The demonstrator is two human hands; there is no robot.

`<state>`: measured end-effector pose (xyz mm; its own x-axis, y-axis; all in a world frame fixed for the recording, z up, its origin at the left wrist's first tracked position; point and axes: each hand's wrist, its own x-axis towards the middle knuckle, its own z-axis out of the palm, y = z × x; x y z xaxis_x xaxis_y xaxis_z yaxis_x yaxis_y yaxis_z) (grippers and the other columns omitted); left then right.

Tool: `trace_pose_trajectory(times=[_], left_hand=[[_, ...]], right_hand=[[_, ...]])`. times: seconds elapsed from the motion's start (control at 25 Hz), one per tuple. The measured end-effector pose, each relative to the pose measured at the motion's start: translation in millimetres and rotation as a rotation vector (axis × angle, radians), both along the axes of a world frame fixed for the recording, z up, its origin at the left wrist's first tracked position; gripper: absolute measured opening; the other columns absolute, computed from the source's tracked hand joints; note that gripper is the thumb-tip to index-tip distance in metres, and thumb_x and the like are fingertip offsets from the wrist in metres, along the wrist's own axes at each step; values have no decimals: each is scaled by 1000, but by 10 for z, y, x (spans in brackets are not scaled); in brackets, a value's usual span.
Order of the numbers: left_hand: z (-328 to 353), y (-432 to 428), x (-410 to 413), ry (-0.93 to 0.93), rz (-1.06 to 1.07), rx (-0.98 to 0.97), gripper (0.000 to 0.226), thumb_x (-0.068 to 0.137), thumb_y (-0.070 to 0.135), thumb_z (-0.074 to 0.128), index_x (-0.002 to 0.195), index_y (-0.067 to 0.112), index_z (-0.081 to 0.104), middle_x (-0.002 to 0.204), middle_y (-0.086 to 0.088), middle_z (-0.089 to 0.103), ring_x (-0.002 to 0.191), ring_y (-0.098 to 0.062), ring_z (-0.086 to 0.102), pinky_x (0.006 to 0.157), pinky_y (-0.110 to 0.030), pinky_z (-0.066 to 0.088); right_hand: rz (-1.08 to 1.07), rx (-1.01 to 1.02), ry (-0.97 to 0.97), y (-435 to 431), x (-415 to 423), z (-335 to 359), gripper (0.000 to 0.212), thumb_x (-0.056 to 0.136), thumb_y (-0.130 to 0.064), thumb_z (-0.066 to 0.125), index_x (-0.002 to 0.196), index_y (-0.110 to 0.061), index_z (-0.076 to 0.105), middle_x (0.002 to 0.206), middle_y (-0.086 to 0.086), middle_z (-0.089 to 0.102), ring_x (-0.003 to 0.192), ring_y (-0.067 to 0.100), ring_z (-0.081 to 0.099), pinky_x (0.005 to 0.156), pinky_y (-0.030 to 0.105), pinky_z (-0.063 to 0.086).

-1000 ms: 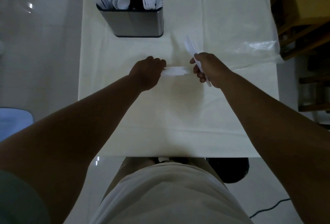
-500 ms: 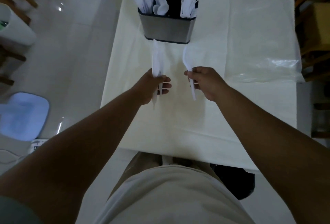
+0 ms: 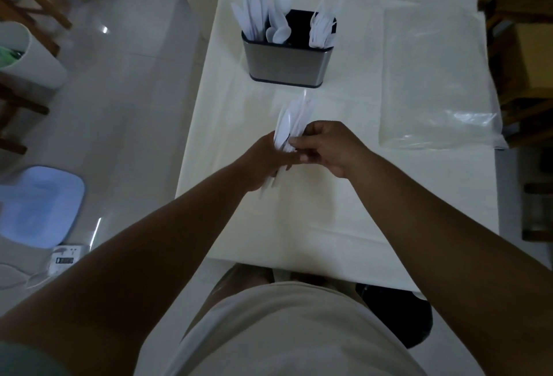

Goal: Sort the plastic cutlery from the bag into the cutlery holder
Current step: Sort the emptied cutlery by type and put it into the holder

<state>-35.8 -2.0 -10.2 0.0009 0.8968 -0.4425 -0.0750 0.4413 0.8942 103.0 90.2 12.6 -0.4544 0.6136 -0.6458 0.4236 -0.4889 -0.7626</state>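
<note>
A small bundle of white plastic cutlery [image 3: 291, 124] stands up between my two hands above the white table [image 3: 329, 196]. My left hand [image 3: 263, 163] grips the handles from below. From the right, my right hand [image 3: 326, 145] pinches the same bundle with its fingertips. Farther back stands the metal cutlery holder [image 3: 287, 62], with knives at its left, spoons in the middle and forks at its right. The clear plastic bag [image 3: 434, 82] lies flat on the right side of the table.
Wooden chairs [image 3: 30, 1] and a white bin [image 3: 27, 55] stand on the floor at the left, and a blue object [image 3: 36, 208] lies lower left. Wooden furniture [image 3: 523, 46] is close to the table's right edge.
My hands, which each held separate cutlery apart from one another, have come together, and the pieces now form one bundle held by both. The view has shifted so the table sits more to the right.
</note>
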Motion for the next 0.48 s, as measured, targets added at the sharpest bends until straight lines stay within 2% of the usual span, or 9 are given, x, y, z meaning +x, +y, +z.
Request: trace_pose_trajectory(times=[0.08, 0.16, 0.24, 0.32, 0.36, 0.48], left_hand=[[10, 20, -33, 27, 4, -68, 16, 84, 14, 74, 88, 16, 59, 68, -3, 52, 59, -12, 48, 57, -27, 42], [6, 24, -34, -56, 7, -119, 17, 89, 11, 67, 81, 15, 53, 67, -3, 47, 57, -12, 43, 59, -28, 42], [25, 23, 8, -192, -31, -156, 18, 92, 10, 61, 78, 16, 51, 65, 0, 46, 57, -13, 43, 61, -28, 46], [45, 41, 80, -206, -85, -197, 20, 92, 8, 59, 76, 15, 50, 64, -1, 47, 56, -13, 46, 60, -29, 49], [59, 63, 126, -185, -101, -209, 21, 91, 6, 59, 75, 14, 49, 64, -3, 48, 56, -13, 47, 59, -28, 49], [124, 134, 241, -156, -55, -241, 19, 89, 13, 64, 77, 12, 49, 61, -2, 52, 55, -13, 48, 56, -26, 46]], right_hand=[[84, 133, -87, 17, 31, 44, 23, 75, -27, 85, 85, -12, 70, 70, 0, 69, 64, 18, 62, 66, 32, 52], [-10, 196, -68, 93, 58, 75, 41, 75, -36, 83, 108, -19, 65, 89, -1, 72, 78, 20, 67, 71, 34, 55], [-104, 222, 78, 191, 75, 129, 58, 82, -39, 77, 132, -30, 50, 115, 3, 67, 103, 20, 67, 85, 36, 58], [-56, 304, 116, 234, 43, 174, 52, 86, -48, 66, 133, -44, 46, 125, -2, 64, 116, 18, 62, 97, 41, 54], [4, 379, 79, 216, 15, 189, 44, 89, -49, 61, 131, -43, 50, 125, -4, 66, 116, 17, 62, 101, 43, 52], [138, 617, -40, 81, -52, 256, 36, 100, -36, 49, 131, -23, 61, 122, -3, 69, 112, 15, 65, 102, 39, 51]])
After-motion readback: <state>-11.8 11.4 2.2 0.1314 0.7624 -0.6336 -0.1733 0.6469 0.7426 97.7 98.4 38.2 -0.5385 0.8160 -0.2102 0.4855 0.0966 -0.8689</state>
